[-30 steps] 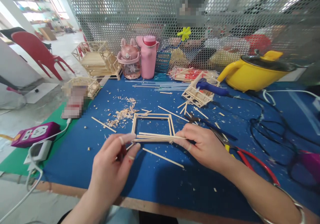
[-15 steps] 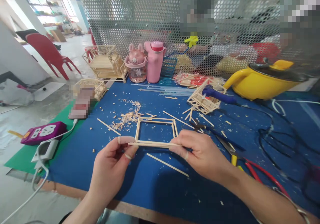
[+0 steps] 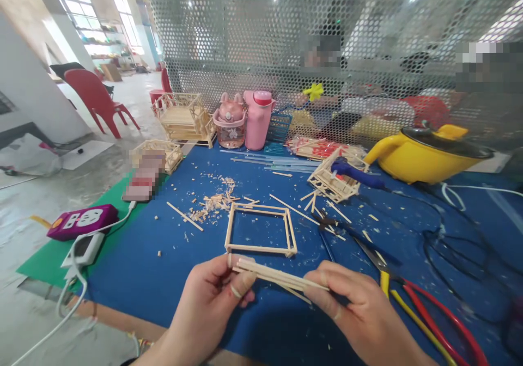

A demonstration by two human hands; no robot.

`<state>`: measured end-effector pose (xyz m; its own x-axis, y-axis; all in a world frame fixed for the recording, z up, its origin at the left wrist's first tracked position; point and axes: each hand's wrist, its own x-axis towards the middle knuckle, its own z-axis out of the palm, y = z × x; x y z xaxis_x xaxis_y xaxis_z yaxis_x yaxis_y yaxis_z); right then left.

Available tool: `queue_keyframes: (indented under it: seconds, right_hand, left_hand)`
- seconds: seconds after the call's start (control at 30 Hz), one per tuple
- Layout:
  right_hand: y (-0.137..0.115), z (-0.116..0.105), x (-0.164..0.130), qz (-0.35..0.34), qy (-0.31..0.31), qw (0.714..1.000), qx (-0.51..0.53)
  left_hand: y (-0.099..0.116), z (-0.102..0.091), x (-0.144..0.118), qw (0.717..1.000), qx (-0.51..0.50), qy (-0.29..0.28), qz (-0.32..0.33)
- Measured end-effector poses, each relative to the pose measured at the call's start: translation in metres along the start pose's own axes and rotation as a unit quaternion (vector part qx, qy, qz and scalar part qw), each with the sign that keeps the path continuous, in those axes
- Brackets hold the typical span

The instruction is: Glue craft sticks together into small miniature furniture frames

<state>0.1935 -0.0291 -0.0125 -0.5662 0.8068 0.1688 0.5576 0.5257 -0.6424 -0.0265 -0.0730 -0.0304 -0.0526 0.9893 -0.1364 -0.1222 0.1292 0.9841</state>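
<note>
Left hand [image 3: 212, 306]: pinching the near end of a small bundle of sticks [image 3: 274, 276], fingers closed around it.
Right hand [image 3: 359, 314]: gripping the bundle's other end, thumb and fingers closed.
Sticks: hanging between both hands, above the blue table [image 3: 163, 268].
Square frame [image 3: 259, 230]: lying just beyond the hands.
Risk: loose sticks probably sliding out if either pinch is easing; squeezing may be snapping them.
</note>
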Motion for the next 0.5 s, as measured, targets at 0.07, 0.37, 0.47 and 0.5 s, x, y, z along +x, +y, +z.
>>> queue_keyframes:
  seconds: [0.07, 0.37, 0.47, 0.5]
  right_hand:
    - [-0.001, 0.003, -0.004, -0.009, 0.030, 1.000, 0.001]
    - [0.028, -0.008, -0.029, 0.119, 0.173, 0.933, -0.292]
    - [0.024, -0.001, -0.025, 0.123, 0.129, 0.916, -0.358]
    - [0.020, 0.000, -0.023, 0.113, 0.130, 0.914, -0.368]
  left_hand:
    - [-0.002, 0.001, -0.003, 1.000, 0.003, 0.002, -0.016]
    - [-0.010, -0.012, -0.012, 0.992, 0.052, 0.105, -0.038]
    - [-0.008, -0.011, -0.012, 0.990, 0.083, 0.112, -0.016]
    - [-0.008, -0.012, -0.012, 0.989, 0.090, 0.117, -0.012]
